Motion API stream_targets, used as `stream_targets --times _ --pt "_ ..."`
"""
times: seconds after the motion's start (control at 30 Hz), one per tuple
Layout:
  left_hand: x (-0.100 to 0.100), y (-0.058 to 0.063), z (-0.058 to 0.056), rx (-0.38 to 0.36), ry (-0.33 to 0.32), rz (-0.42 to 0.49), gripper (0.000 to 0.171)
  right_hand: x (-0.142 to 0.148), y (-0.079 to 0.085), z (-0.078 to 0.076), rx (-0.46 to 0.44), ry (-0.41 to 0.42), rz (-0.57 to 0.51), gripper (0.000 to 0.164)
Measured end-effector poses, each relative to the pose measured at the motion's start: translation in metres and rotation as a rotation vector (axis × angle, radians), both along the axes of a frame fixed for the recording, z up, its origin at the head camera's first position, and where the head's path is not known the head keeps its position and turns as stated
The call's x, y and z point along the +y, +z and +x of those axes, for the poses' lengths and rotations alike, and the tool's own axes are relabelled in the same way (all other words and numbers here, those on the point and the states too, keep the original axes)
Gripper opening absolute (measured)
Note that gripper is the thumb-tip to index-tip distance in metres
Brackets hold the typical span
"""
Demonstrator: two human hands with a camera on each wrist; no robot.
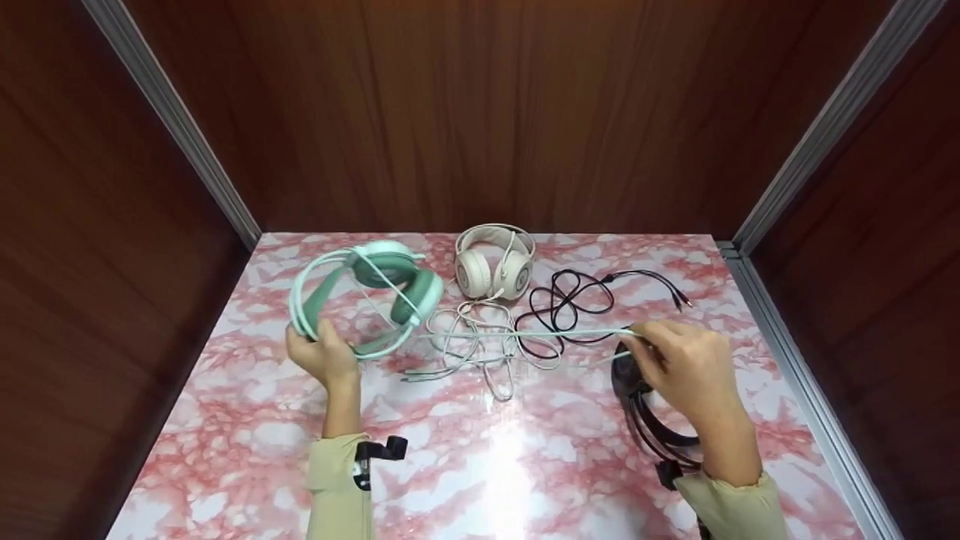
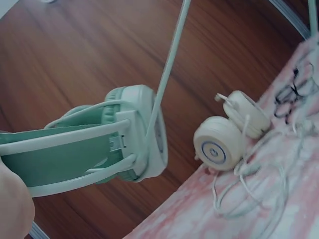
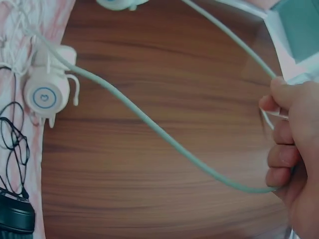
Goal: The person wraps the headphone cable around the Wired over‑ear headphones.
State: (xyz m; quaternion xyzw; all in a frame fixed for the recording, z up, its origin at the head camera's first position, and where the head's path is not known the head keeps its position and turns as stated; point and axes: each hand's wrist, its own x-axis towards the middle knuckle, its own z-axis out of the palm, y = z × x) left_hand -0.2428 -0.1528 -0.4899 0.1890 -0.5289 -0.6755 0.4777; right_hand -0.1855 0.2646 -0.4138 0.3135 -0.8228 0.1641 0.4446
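- Mint-green headphones [image 1: 384,268], head view: we find them at the left of the table [image 1: 427,457], apparently raised above it. The left hand [image 1: 326,358] is the nearer; its grip holds the headband, the ear cups lying beyond the fingers, away from us and to the right.
- Head view, cable: we record the mint cable [image 1: 525,332] running nearly level from the headphones to the right hand [image 1: 686,367], whose grip pinches it. We judge this crosswise line between the hands to be the governing relation. It passes on the near side of the cream headphones [image 1: 474,271]; the black headphones [image 1: 628,371] lie beside the right hand.
- Left wrist view: we see the headband's long axis lead from the hand to the ear cups, with cable rising steeply past the nearer cup. Only part of this hand shows; we cannot tell its finger placement from here.
- Right wrist view: we note curled fingers about the cable. One strand leaves by the thumb; another sags in a slack curve from the lower fingers towards the table.
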Motion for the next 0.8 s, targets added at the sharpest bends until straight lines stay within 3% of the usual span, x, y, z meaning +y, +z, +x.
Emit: stream_targets --times 0.13,0.37,0.63,0.8 --pt "0.014 0.012 0.012 -0.036 -0.077 -0.13 0.011 -0.003 0.012 -0.005 0.097 -0.002 -0.064 0.036" --pt "0.024 0.015 0.025 -0.011 -0.233 -0.275 0.013 -0.014 0.033 -0.015 0.27 -0.022 -0.225 0.051" --pt "0.025 0.029 0.037 0.009 -0.437 -0.421 0.019 -0.025 0.062 -0.023 0.305 0.043 -0.29 0.044" --pt "0.018 0.028 0.035 0.001 -0.64 -0.523 0.026 -0.031 0.082 -0.032 0.401 -0.067 -0.349 0.07"
